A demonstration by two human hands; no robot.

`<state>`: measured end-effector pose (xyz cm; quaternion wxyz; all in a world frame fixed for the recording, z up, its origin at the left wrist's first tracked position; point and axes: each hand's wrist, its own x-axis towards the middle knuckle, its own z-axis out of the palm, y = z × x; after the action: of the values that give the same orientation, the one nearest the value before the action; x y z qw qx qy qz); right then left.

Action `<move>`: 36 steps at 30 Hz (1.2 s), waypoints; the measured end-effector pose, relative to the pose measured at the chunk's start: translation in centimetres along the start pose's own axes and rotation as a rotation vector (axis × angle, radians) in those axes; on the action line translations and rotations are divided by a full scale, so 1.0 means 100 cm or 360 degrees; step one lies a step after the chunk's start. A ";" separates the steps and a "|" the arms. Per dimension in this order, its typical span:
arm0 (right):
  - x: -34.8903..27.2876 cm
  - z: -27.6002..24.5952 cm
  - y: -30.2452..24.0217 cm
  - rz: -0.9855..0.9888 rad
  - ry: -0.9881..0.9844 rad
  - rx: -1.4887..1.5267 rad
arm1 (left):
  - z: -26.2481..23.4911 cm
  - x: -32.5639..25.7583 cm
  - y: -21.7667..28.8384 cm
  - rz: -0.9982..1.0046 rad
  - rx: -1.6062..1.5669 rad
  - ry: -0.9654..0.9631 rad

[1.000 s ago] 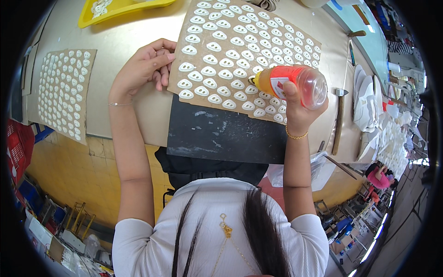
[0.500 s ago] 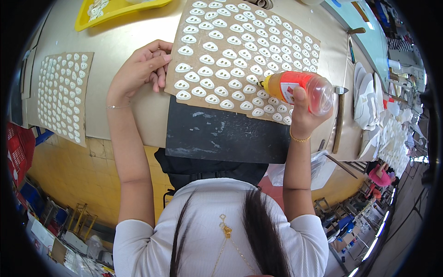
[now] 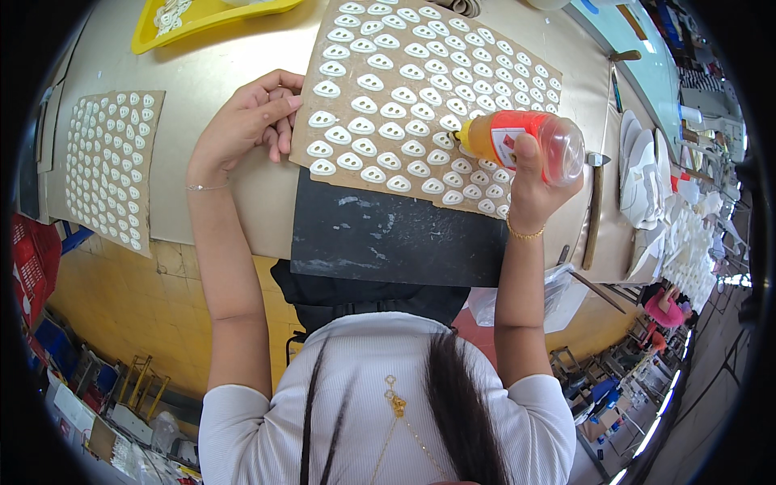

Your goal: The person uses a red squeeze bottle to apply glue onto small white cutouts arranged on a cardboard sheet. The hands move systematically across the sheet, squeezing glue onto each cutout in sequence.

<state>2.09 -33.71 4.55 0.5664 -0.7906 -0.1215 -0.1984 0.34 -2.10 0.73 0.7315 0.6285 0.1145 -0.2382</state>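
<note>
A brown cardboard sheet (image 3: 347,95) covered with rows of small white rounded-triangle pieces (image 3: 391,131), each with two holes, lies tilted before me. My left hand (image 3: 263,113) pinches its left edge between thumb and curled fingers. In my right hand (image 3: 537,190) is a clear squeeze bottle (image 3: 563,145) with a red label, amber liquid and a yellow cap (image 3: 465,137). The bottle lies nearly sideways, its dark nozzle pointing left, close over a piece on the right half of the sheet. Whether the tip touches that piece I cannot tell. Under the sheet's near edge shows a black board (image 3: 388,234).
Left of me, a second cardboard sheet (image 3: 109,174) carries similar white pieces. A yellow tray (image 3: 210,28) with loose pieces stands at the far left. On the right lie a hammer (image 3: 596,202) and white cut-out shapes (image 3: 638,178). A clear plastic bag (image 3: 558,295) hangs at the near edge.
The bottle in my right hand has moved slightly and tilted a little more, nozzle lower than its base by less. The sheet has slid a touch to the right with my left hand.
</note>
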 end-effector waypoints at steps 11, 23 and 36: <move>0.006 0.012 -0.007 -0.0015 -0.0183 -0.0031 | 0.000 0.000 0.001 -0.0019 0.0019 -0.0001; 0.012 0.012 -0.003 -0.0141 -0.0101 -0.0101 | 0.001 0.000 0.001 -0.0010 -0.0006 0.0003; 0.008 -0.005 0.001 -0.0184 -0.0035 -0.0199 | 0.001 -0.001 0.001 -0.0003 0.0016 0.0019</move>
<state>2.72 -34.21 4.96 0.5022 -0.8182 -0.1605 -0.2291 0.32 -2.20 0.90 0.7275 0.6334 0.1182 -0.2356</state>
